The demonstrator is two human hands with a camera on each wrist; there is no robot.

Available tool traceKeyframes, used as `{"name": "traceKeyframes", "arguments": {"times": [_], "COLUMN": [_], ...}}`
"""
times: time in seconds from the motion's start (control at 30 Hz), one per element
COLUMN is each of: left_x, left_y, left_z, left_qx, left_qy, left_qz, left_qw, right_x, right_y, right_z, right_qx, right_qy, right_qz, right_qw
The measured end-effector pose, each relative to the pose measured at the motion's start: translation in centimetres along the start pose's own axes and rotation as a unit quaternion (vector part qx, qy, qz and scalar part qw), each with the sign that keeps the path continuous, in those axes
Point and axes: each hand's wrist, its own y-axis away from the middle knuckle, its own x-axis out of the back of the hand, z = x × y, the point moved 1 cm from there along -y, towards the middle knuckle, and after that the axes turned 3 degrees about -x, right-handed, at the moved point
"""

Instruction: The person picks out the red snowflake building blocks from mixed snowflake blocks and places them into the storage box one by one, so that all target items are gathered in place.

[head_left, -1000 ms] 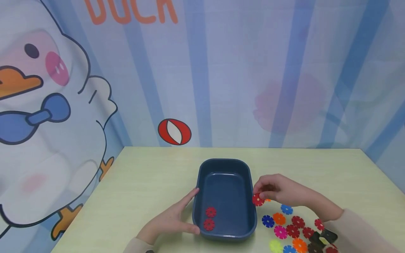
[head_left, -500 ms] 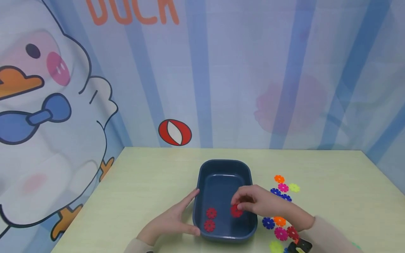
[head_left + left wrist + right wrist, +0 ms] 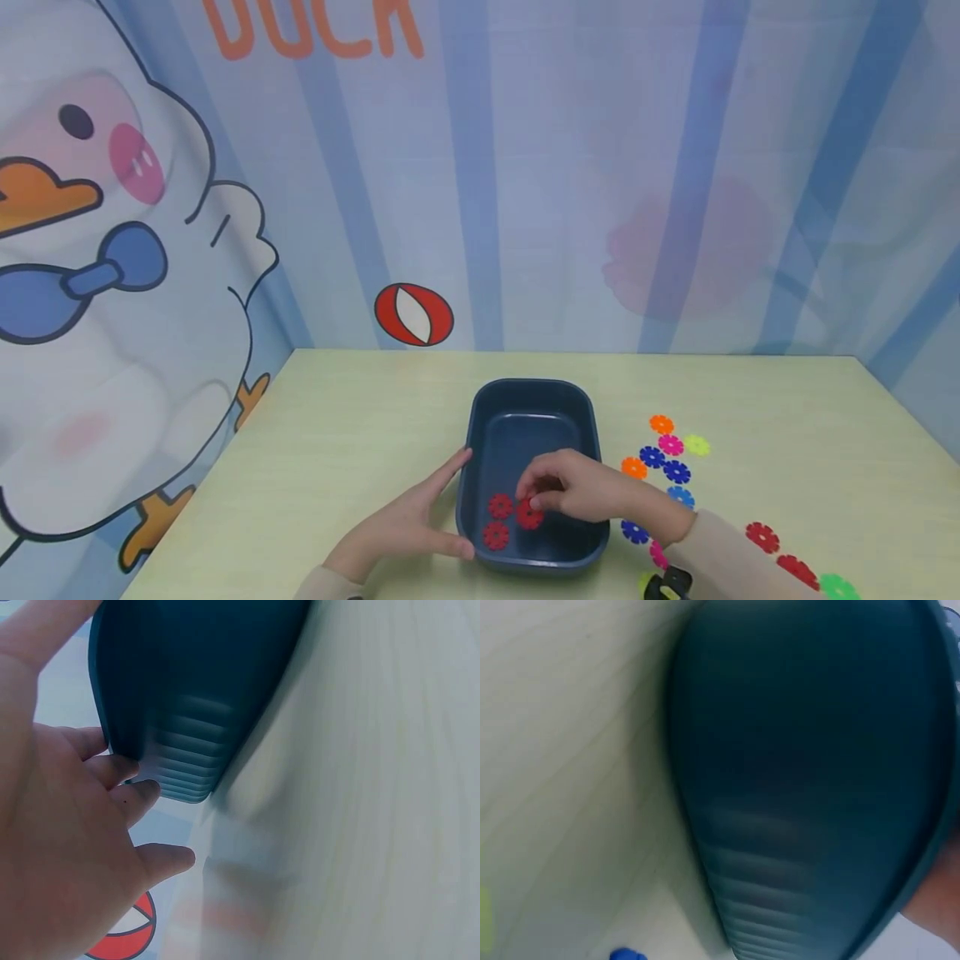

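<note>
Since 1.0 s ago my right hand (image 3: 581,490) has carried a red disc (image 3: 529,514) from the right rim of the dark blue tray (image 3: 592,417) down into it, lower centre of the frame. The disc now sits low beside 2 other red discs (image 3: 498,520). Judgement: deposit nearly complete. Right grip: fingertips narrow, pinching the disc. Left hand (image 3: 405,521): fingers straight, pressed against the tray's left wall on the worktop (image 3: 360,417).
</note>
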Motion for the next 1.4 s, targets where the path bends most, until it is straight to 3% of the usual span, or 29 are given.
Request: {"name": "traceKeyframes", "arguments": {"times": [0.13, 0.37, 0.6, 1.0, 1.4], "left_x": [0.0, 0.1, 0.1, 0.1, 0.0], "left_y": [0.0, -0.1, -0.1, -0.1, -0.1], "left_z": [0.0, -0.2, -0.3, -0.4, -0.4], "left_qx": [0.006, -0.025, -0.019, -0.019, -0.017], "left_qy": [-0.004, -0.005, -0.001, -0.002, 0.007], "left_qz": [0.003, -0.005, -0.005, -0.005, -0.002], "left_qw": [1.0, 0.9997, 0.9998, 0.9998, 0.9998], "right_x": [-0.3, -0.7, -1.0, -1.4, -1.6], "right_y": [-0.7, -1.6, -2.2, -2.8, -3.2], "right_z": [0.1, 0.2, 0.7, 0.4, 0.4], "right_qx": [-0.006, -0.011, -0.018, -0.056, -0.062], "right_qy": [-0.006, 0.003, 0.008, 0.027, 0.04], "right_qz": [-0.017, -0.051, -0.074, -0.098, -0.104], "right_qw": [1.0, 0.999, 0.997, 0.993, 0.992]}}
